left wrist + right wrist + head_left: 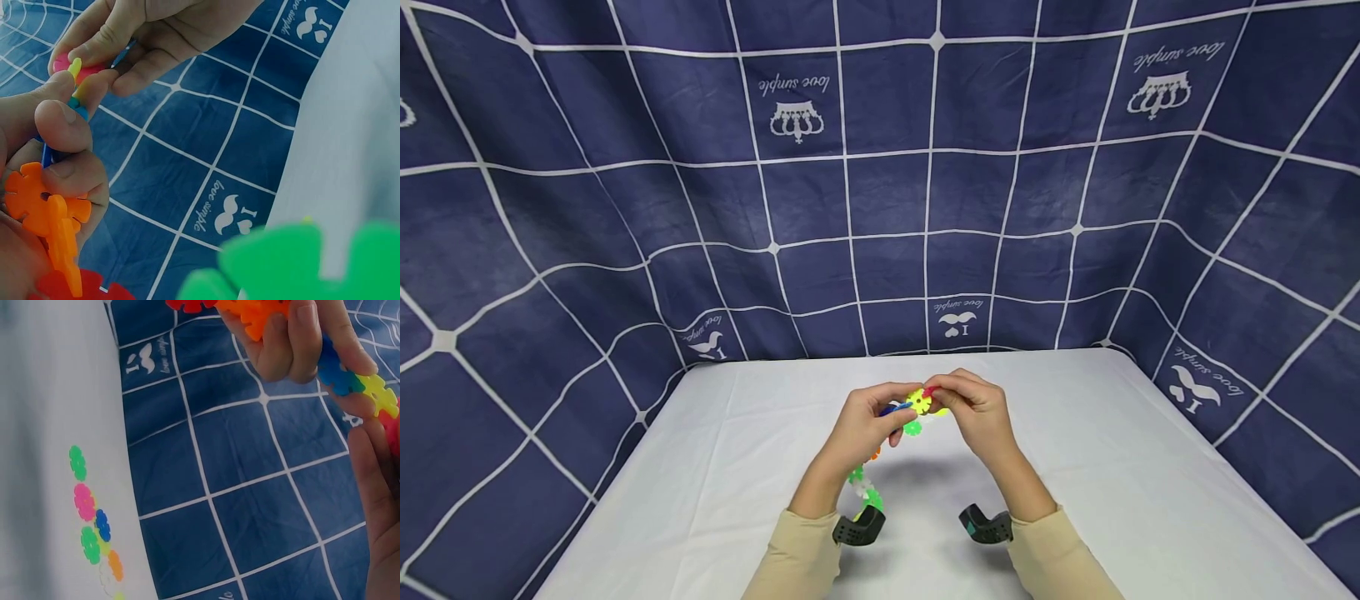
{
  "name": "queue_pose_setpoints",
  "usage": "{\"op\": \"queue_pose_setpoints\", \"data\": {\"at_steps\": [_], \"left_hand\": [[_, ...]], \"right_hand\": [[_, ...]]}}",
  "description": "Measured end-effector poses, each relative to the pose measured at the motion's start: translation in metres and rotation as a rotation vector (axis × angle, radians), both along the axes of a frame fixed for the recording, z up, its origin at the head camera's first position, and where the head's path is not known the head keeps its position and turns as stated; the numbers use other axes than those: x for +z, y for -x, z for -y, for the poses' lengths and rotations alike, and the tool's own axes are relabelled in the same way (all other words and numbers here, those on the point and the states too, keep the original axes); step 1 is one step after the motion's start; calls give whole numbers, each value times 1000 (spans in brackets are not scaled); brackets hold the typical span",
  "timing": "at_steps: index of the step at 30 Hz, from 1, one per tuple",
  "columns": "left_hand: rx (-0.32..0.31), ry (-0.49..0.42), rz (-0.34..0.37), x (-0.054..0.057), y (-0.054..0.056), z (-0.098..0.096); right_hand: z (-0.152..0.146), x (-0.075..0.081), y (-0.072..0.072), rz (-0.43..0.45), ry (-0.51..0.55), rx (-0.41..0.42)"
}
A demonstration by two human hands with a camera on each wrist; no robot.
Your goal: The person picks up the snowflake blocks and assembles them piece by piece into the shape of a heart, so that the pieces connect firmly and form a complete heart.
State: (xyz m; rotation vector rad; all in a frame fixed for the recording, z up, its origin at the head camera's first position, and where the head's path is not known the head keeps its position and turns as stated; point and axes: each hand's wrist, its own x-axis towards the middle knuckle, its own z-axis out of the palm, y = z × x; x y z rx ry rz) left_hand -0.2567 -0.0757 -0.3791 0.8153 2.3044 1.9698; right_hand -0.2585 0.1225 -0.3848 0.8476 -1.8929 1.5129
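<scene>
My left hand (863,425) grips a chain of notched plastic snowflake discs, its fingers curled around a blue disc (336,370). At the chain's upper end a yellow disc (918,402) shows between the two hands. My right hand (979,410) pinches a pinkish-red disc (94,72) against the yellow one, and their edges overlap. Orange discs (25,195) lie against the left palm, with a red disc (59,286) below them. Farther down, white and green discs (872,498) of the chain trail beside the left wrist. Fingers hide part of the blue disc.
Loose discs lie on the white tabletop (737,467) beyond the hands: green (77,464), pink (84,502), blue (103,526) and orange (115,566) among them. A dark blue checked cloth (887,200) hangs behind the table and at both sides.
</scene>
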Motion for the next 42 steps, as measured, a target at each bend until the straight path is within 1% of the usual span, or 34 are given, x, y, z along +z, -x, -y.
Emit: {"op": "queue_pose_setpoints", "data": {"at_steps": [5,8,12,16,19,22,25,29,33,35,41,42], "left_hand": [[-13,49,-24,0,0,0],[-32,77,-7,1,0,0],[-53,97,31,-1,0,-2],[-85,93,49,-2,0,-4],[-104,90,55,-3,-1,-4],[-113,107,67,-4,0,-3],[-123,133,83,-5,1,-2],[-105,169,85,-5,3,1],[-55,189,82,-6,6,8],[-34,192,87,-6,7,12],[25,230,136,-10,14,22],[28,234,154,-11,14,24]], "right_hand": [[-3,1,1,2,-34,5],[-4,2,1,-6,-64,8],[-5,3,0,14,-103,2],[-5,5,-2,80,-165,-20],[-6,7,-3,157,-218,-33],[-7,8,-3,222,-258,-51],[-10,9,-3,248,-271,-62],[-13,10,-3,220,-236,-70],[-18,10,0,170,-154,-102],[-20,10,1,155,-107,-133],[-25,12,2,153,42,-209],[-26,12,2,153,64,-218]]}}
